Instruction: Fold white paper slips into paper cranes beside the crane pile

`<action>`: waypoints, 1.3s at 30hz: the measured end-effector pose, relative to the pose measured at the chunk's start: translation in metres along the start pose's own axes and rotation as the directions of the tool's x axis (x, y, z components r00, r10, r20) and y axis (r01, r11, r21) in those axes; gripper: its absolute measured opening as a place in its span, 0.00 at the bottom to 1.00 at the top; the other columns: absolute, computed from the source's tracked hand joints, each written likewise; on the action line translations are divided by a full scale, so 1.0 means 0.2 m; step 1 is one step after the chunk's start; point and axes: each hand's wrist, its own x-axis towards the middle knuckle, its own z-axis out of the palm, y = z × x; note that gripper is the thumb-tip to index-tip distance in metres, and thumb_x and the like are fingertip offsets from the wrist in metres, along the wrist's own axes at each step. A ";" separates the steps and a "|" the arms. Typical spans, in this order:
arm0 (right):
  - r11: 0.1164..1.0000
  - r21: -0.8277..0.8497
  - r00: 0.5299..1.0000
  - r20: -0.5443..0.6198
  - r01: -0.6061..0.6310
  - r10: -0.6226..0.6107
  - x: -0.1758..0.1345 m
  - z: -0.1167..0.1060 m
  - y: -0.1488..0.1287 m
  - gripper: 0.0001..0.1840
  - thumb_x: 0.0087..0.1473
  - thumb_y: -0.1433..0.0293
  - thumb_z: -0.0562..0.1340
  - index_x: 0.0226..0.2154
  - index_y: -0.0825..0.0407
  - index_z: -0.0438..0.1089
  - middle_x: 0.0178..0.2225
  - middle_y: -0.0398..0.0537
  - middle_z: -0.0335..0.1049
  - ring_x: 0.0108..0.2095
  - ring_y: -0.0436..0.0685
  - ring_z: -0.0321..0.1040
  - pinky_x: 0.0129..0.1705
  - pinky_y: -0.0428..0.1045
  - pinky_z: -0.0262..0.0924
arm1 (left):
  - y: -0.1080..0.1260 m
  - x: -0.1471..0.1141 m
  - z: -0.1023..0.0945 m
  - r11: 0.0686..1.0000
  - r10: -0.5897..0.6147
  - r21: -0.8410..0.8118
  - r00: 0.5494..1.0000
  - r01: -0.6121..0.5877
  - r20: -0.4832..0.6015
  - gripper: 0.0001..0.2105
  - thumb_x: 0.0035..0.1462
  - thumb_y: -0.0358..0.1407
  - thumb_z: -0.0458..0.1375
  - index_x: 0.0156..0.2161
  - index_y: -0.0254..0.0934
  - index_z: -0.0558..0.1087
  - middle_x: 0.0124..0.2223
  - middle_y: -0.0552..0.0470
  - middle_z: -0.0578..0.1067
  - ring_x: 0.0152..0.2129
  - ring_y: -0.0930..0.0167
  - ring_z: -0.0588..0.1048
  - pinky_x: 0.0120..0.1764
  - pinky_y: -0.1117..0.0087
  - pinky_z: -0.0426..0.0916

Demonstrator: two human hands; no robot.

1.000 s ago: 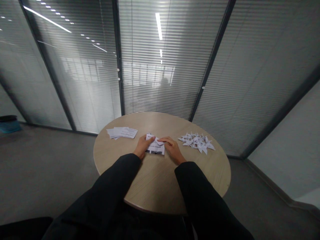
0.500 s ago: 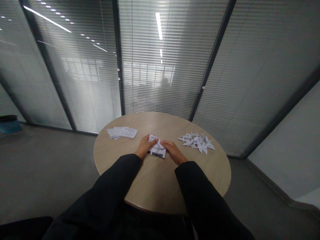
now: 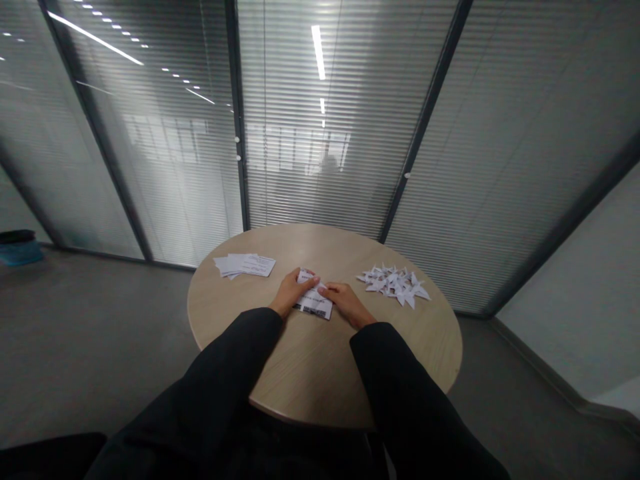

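Observation:
Between my two hands is a small printed sheet of paper (image 3: 315, 305), white with dark text and a dark printed band along its near edge. My left hand (image 3: 294, 291) grips its left side, thumb on top and fingers mostly hidden. On the other side, my right hand (image 3: 345, 301) pinches the paper's right edge, its thumb pointing left. Part of the sheet's far side is covered by the fingers. To the right lies a heap of folded white paper shapes (image 3: 395, 283) with pointed tips. Several flat printed sheets (image 3: 245, 265) overlap at the left.
The round wooden table (image 3: 310, 373) has its near edge close to my body. Behind it stands a glass partition with blinds (image 3: 310, 193). A blue bin (image 3: 21, 249) is on the floor at the far left.
My right thumb has shifted slightly left on the paper. The small raised flap seen under it before now lies flatter or is covered. My left hand has barely moved.

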 end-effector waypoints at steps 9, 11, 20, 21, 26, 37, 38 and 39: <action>0.998 -0.067 1.000 0.008 -0.010 0.011 -0.01 0.00 -0.01 0.20 0.41 0.54 0.66 0.23 0.55 0.72 0.21 0.43 0.69 0.21 0.50 0.61 0.25 0.46 0.53 | -0.01 0.01 0.00 0.996 0.055 0.077 0.998 -0.055 -0.001 0.15 0.43 0.41 0.64 0.34 0.32 0.74 0.25 0.52 0.73 0.20 0.74 0.69 0.24 0.74 0.62; 0.996 -0.086 1.000 0.015 -0.018 0.019 -0.01 0.00 -0.01 0.21 0.41 0.53 0.66 0.22 0.56 0.71 0.20 0.43 0.68 0.21 0.50 0.61 0.24 0.45 0.53 | 0.00 0.00 0.00 0.996 0.049 0.069 0.999 -0.049 0.006 0.15 0.42 0.42 0.65 0.34 0.33 0.73 0.25 0.52 0.73 0.20 0.74 0.69 0.24 0.74 0.62; 0.990 -0.140 0.999 0.044 -0.014 0.021 -0.02 -0.02 -0.02 0.22 0.41 0.53 0.65 0.24 0.57 0.72 0.21 0.44 0.68 0.21 0.50 0.61 0.24 0.46 0.53 | 0.01 -0.01 0.00 1.000 0.008 0.012 0.999 -0.008 0.033 0.18 0.42 0.41 0.65 0.37 0.32 0.72 0.26 0.53 0.72 0.20 0.75 0.69 0.24 0.75 0.62; 0.991 -0.132 0.999 0.046 -0.022 0.028 -0.02 -0.02 -0.02 0.22 0.41 0.53 0.65 0.24 0.57 0.72 0.21 0.45 0.69 0.21 0.50 0.61 0.25 0.46 0.53 | 0.01 -0.01 0.00 1.000 0.005 0.013 0.999 -0.006 0.033 0.18 0.42 0.41 0.65 0.37 0.32 0.72 0.26 0.53 0.72 0.20 0.75 0.69 0.23 0.75 0.61; 0.989 -0.144 0.999 0.035 -0.012 0.018 -0.01 -0.02 -0.02 0.21 0.41 0.53 0.65 0.23 0.57 0.72 0.21 0.44 0.69 0.22 0.51 0.62 0.24 0.45 0.53 | 0.02 -0.02 0.01 1.000 0.000 -0.021 1.000 0.000 0.030 0.19 0.43 0.43 0.64 0.37 0.31 0.73 0.25 0.52 0.72 0.19 0.75 0.68 0.22 0.75 0.60; 0.982 -0.187 0.999 0.031 0.021 -0.015 -0.01 -0.03 -0.01 0.20 0.42 0.55 0.65 0.26 0.57 0.74 0.23 0.46 0.71 0.23 0.52 0.64 0.25 0.46 0.54 | 0.03 -0.02 0.01 0.987 -0.024 -0.154 0.997 0.036 0.080 0.20 0.45 0.48 0.63 0.33 0.29 0.75 0.27 0.46 0.76 0.19 0.74 0.70 0.23 0.74 0.61; 0.983 -0.184 1.000 0.027 0.018 -0.013 -0.01 -0.03 -0.01 0.20 0.42 0.55 0.65 0.27 0.57 0.74 0.23 0.46 0.71 0.23 0.52 0.64 0.25 0.46 0.54 | 0.02 -0.01 0.01 0.985 -0.020 -0.168 0.996 0.034 0.082 0.20 0.45 0.48 0.63 0.33 0.29 0.75 0.29 0.45 0.77 0.20 0.73 0.71 0.24 0.74 0.62; 0.983 -0.181 1.000 0.024 0.012 -0.008 -0.01 -0.03 -0.01 0.20 0.42 0.56 0.65 0.27 0.57 0.74 0.23 0.45 0.71 0.23 0.52 0.64 0.25 0.46 0.54 | 0.01 -0.01 0.00 0.983 -0.021 -0.178 0.996 0.035 0.081 0.20 0.45 0.48 0.63 0.34 0.29 0.75 0.30 0.45 0.78 0.21 0.73 0.72 0.24 0.74 0.63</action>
